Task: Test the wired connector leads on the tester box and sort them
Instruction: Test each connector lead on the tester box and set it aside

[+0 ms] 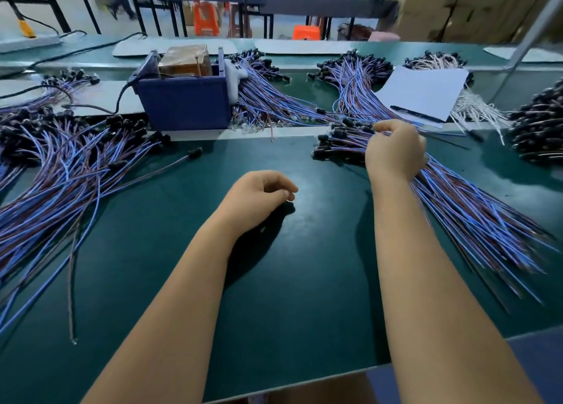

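A bundle of blue and brown leads (475, 217) with black connector ends (332, 146) lies at the right of the green table. My right hand (394, 150) rests on this bundle near the connectors, fingers curled into the wires. My left hand (262, 194) hovers low over bare table at the centre, fingers loosely curled, holding nothing. The blue tester box (185, 98) stands at the back centre-left with a brown block inside. A large spread pile of leads (61, 184) covers the left side. One single lead (170, 164) lies apart beside that pile.
More lead bundles (356, 80) lie behind and right of the box. A white sheet (426, 91) with a black pen (417, 114) sits at the back right, and a dark connector pile (539, 129) at the far right. The green table (304, 281) edge runs near my body.
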